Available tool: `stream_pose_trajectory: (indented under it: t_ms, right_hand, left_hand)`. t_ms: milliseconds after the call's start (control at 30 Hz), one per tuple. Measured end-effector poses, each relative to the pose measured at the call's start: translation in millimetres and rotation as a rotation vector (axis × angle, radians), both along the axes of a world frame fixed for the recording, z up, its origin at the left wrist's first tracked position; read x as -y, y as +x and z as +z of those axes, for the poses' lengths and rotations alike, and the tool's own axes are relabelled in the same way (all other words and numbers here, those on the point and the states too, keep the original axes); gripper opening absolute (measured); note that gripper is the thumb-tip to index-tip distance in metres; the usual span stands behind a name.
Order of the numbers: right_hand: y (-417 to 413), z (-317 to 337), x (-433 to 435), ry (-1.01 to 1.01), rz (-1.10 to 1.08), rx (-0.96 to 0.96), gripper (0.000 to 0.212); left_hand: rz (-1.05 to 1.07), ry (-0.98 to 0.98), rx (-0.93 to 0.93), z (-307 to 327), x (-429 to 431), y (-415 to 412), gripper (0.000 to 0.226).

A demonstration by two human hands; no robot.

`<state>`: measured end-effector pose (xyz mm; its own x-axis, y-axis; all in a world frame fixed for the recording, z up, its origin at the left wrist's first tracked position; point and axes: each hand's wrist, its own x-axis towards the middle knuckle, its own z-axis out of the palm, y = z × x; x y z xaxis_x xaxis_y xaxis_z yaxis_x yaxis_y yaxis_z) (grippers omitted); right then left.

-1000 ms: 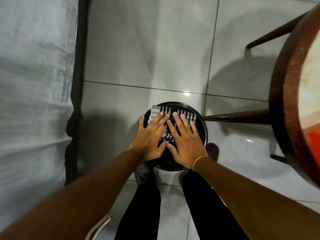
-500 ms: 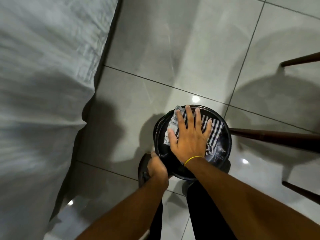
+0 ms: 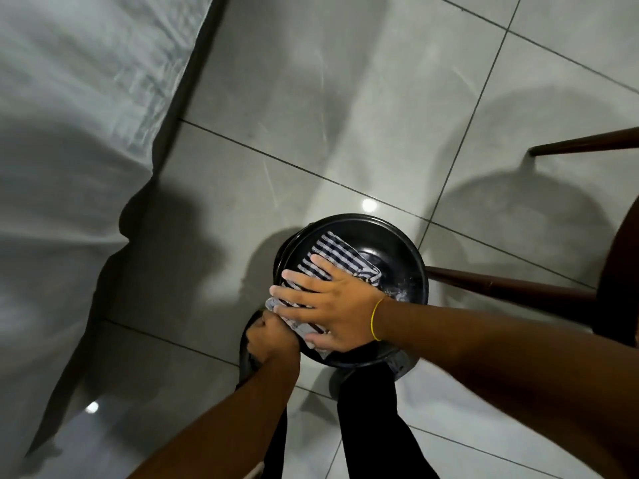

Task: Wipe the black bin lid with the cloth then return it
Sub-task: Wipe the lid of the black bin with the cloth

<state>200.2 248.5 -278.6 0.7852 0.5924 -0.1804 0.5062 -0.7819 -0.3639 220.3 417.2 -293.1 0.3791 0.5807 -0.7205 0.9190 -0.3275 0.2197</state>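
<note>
The round black bin lid sits on the bin on the tiled floor in front of my legs. A black-and-white striped cloth lies across the lid. My right hand presses flat on the cloth, fingers spread and pointing left, with a yellow band at the wrist. My left hand is curled around the lid's near-left rim, gripping it. White dust marks show on the lid's right side.
A grey bed sheet fills the left side. Dark wooden table legs reach in from the right, close to the bin, and a second leg shows higher up. My black trouser legs stand below the bin.
My left hand left the cloth and took hold of the lid's rim. My right hand has swung round on the cloth, fingers now pointing left, dragging the cloth toward the near-left side.
</note>
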Motion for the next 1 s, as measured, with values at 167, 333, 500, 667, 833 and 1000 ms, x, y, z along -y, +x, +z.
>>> stream_pose_trajectory:
  t_ms: [167, 333, 500, 667, 833, 1000]
  right_hand:
    - [6, 0, -1, -0.045, -0.317, 0.107, 0.073]
    - [13, 4, -1, -0.148, -1.219, 0.015, 0.072]
    - [11, 13, -31, -0.193, -2.149, -0.180, 0.072]
    - [43, 28, -39, 0.162, -2.910, -0.420, 0.077]
    - [25, 55, -14, 0.494, -2.809, -0.699, 0.089]
    - [-63, 93, -25, -0.012, -1.601, -0.259, 0.093]
  left_hand:
    - [0.169, 0.126, 0.055, 1, 16, 2, 0.030]
    - [0.267, 0.135, 0.053, -2, 16, 0, 0.040]
    - [0.245, 0.145, 0.039, 1, 19, 0, 0.044]
    - [0.133, 0.169, -0.003, -2, 17, -6, 0.051]
    - [0.078, 0.140, -0.001, 1, 17, -6, 0.061]
    - [0.055, 0.138, 0.006, 5, 16, -4, 0.054]
